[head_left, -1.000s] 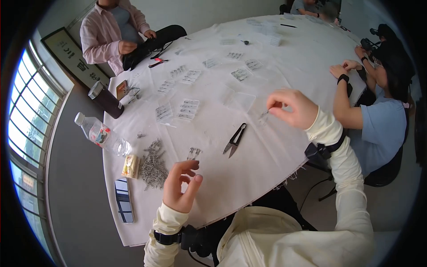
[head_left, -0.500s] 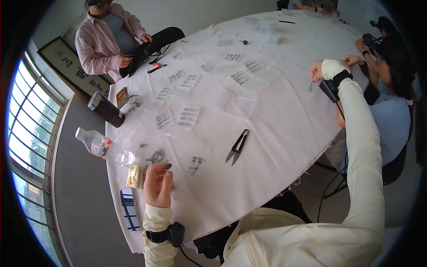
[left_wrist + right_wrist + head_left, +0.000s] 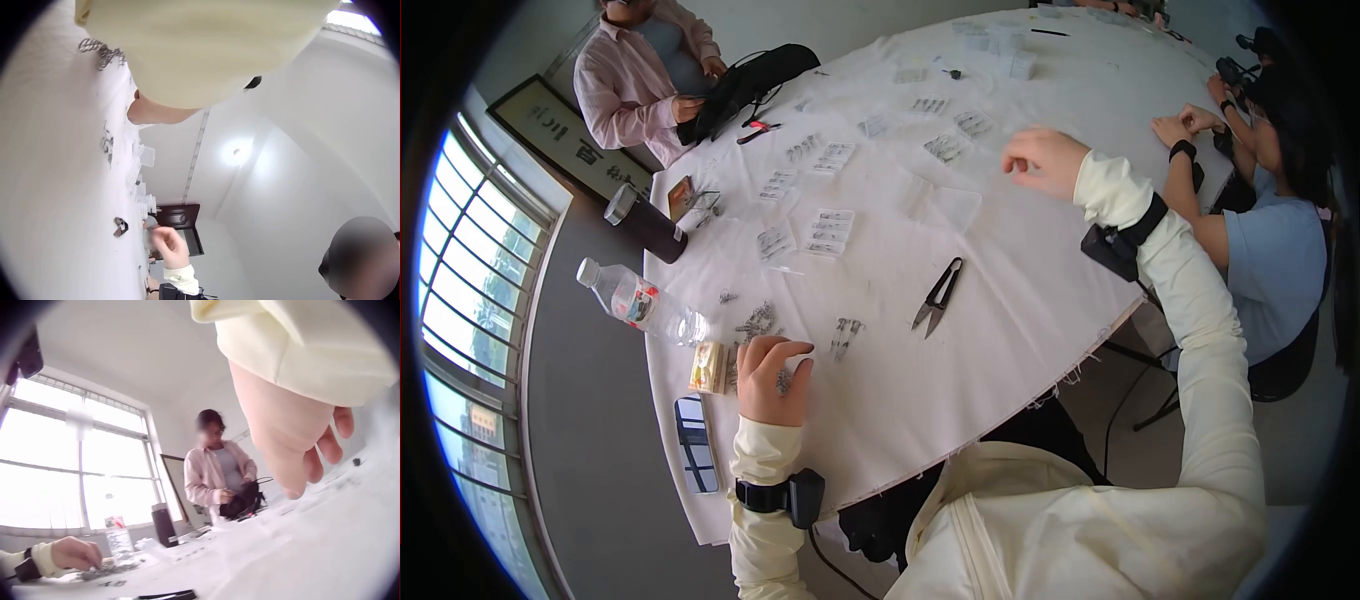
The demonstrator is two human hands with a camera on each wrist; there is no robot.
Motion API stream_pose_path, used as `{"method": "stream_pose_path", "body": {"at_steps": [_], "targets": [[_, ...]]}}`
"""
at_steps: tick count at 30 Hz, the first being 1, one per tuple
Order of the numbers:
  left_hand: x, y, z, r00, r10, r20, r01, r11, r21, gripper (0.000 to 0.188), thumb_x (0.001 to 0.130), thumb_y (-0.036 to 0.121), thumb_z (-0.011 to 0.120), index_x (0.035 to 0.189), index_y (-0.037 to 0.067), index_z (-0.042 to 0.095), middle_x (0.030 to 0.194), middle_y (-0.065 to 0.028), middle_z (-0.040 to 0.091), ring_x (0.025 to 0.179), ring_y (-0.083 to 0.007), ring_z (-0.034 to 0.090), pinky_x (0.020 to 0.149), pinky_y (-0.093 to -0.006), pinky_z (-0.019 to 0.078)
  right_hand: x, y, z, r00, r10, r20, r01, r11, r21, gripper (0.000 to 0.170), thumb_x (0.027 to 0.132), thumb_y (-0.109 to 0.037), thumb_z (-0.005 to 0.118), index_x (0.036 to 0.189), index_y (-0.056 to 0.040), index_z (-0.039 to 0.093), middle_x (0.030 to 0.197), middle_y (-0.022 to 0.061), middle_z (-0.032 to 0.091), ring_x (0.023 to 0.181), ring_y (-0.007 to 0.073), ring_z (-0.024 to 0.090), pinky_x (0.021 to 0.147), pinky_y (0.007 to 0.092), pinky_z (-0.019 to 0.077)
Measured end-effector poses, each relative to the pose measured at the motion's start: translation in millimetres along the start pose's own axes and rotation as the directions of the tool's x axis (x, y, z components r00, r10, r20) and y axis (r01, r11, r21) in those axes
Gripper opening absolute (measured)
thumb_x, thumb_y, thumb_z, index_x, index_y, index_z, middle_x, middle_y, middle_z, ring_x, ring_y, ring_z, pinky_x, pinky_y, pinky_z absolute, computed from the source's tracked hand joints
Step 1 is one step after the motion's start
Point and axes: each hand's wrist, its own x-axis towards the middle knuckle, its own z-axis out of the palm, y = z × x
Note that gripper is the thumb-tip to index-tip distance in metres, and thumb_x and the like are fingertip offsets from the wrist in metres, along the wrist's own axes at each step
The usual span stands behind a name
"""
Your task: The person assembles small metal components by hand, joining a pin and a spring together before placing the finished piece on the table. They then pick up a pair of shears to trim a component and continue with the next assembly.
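My left hand [image 3: 772,385] is over the pile of small metal pins [image 3: 758,320], fingers bent and thumb apart, with pins showing in the gap. The right wrist view shows its fingertips low at the pile [image 3: 109,570]. A few pins [image 3: 847,338] lie in a small group to its right. My right hand [image 3: 1045,162] hangs above the cloth at the right, fingers loosely bent, with nothing visible in them. Black scissors [image 3: 938,297] rest between the two hands. Beyond are clear trays holding rows of pins [image 3: 829,232] and an empty-looking clear tray [image 3: 950,208].
At the left stand a plastic bottle [image 3: 645,303] and a dark flask [image 3: 647,225], with a small patterned pack [image 3: 708,367] and a phone [image 3: 696,445] nearer. Red-handled pliers [image 3: 758,131] lie farther back. People sit at the right [image 3: 1275,240] and stand at the far left [image 3: 625,95].
My right hand went far right with a pin dangling, then came back left over the cloth; no pin shows in it now. My left hand moved left, to the pile.
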Motion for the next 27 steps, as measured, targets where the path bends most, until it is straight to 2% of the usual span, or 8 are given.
{"method": "stream_pose_path", "body": {"at_steps": [1, 5, 10, 12, 16, 19, 23, 27], "targets": [[0, 1, 2, 0.996, 0.087, 0.001, -0.087, 0.994, 0.060, 0.021, 0.071, 0.005, 0.071, 0.091, 0.007, 0.068, 0.091, -0.0078, 0.059, 0.088, -0.0272, 0.052, 0.076, -0.0371, 0.0450, 2, -25, 6, 0.998, -0.063, -0.025, 0.064, 0.996, 0.057, 0.010, 0.078, -0.012, 0.063, 0.086, -0.0070, 0.060, 0.081, 0.0069, 0.059, 0.080, 0.0264, 0.058, 0.073, 0.0378, 0.0464], [-4, 17, 16, 0.992, 0.126, 0.030, -0.129, 0.984, 0.127, 0.017, 0.069, 0.009, 0.073, 0.085, 0.009, 0.067, 0.085, -0.0058, 0.058, 0.085, -0.0279, 0.051, 0.078, -0.0383, 0.0449, 7, -96, 29, 0.950, -0.283, -0.132, 0.305, 0.933, 0.192, 0.010, 0.079, -0.011, 0.065, 0.086, -0.0060, 0.060, 0.079, 0.0061, 0.058, 0.077, 0.0257, 0.056, 0.071, 0.0367, 0.0457], [-8, 5, 22, 0.982, 0.187, 0.024, -0.188, 0.962, 0.198, 0.013, 0.072, 0.007, 0.070, 0.083, 0.008, 0.063, 0.082, -0.0067, 0.058, 0.086, -0.0301, 0.051, 0.077, -0.0389, 0.0450, 12, -144, 42, 0.945, -0.310, -0.106, 0.328, 0.887, 0.326, 0.007, 0.081, -0.012, 0.064, 0.083, -0.0061, 0.062, 0.078, 0.0052, 0.060, 0.076, 0.0232, 0.058, 0.069, 0.0352, 0.0461], [-10, 2, 24, 0.978, 0.195, -0.069, -0.179, 0.967, 0.182, 0.010, 0.073, 0.004, 0.069, 0.081, 0.006, 0.063, 0.078, -0.0054, 0.058, 0.081, -0.0281, 0.051, 0.074, -0.0375, 0.0438, 14, -157, 48, 0.941, -0.329, -0.083, 0.336, 0.867, 0.368, 0.008, 0.081, -0.014, 0.063, 0.083, -0.0072, 0.061, 0.080, 0.0049, 0.061, 0.081, 0.0248, 0.060, 0.075, 0.0369, 0.0469], [-11, -1, 22, 0.975, 0.179, -0.131, -0.156, 0.974, 0.166, 0.007, 0.075, 0.003, 0.067, 0.079, 0.006, 0.062, 0.078, -0.0064, 0.058, 0.079, -0.0288, 0.051, 0.075, -0.0372, 0.0432, 25, -182, 74, 0.911, -0.386, -0.147, 0.412, 0.819, 0.400, 0.007, 0.079, -0.012, 0.065, 0.086, -0.0080, 0.064, 0.081, 0.0042, 0.061, 0.080, 0.0242, 0.059, 0.075, 0.0365, 0.0458], [-11, -3, 15, 0.979, 0.125, -0.164, -0.103, 0.985, 0.136, 0.007, 0.076, 0.002, 0.065, 0.082, 0.006, 0.064, 0.080, -0.0071, 0.060, 0.080, -0.0289, 0.053, 0.076, -0.0370, 0.0439, 36, -203, 93, 0.869, -0.457, -0.192, 0.495, 0.806, 0.324, 0.007, 0.078, -0.013, 0.066, 0.085, -0.0106, 0.064, 0.083, 0.0029, 0.060, 0.085, 0.0239, 0.058, 0.078, 0.0374, 0.0448], [-14, -10, -6, 0.972, 0.088, -0.217, -0.063, 0.991, 0.121, 0.016, 0.074, -0.003, 0.060, 0.085, 0.005, 0.067, 0.084, -0.0078, 0.062, 0.083, -0.0271, 0.057, 0.073, -0.0357, 0.0460, 45, -220, 100, 0.885, -0.446, -0.134, 0.466, 0.845, 0.261, 0.008, 0.076, -0.014, 0.065, 0.085, -0.0128, 0.065, 0.085, 0.0029, 0.061, 0.093, 0.0237, 0.058, 0.082, 0.0387, 0.0455], [-20, -20, -28, 0.999, 0.008, -0.051, -0.009, 1.000, -0.006, 0.026, 0.069, -0.008, 0.055, 0.084, 0.007, 0.070, 0.086, -0.0083, 0.061, 0.085, -0.0271, 0.057, 0.077, -0.0345, 0.0454, 49, -224, 104, 0.891, -0.451, -0.053, 0.446, 0.847, 0.289, 0.006, 0.077, -0.017, 0.064, 0.081, -0.0139, 0.065, 0.086, 0.0014, 0.060, 0.094, 0.0229, 0.057, 0.084, 0.0380, 0.0444]]}}
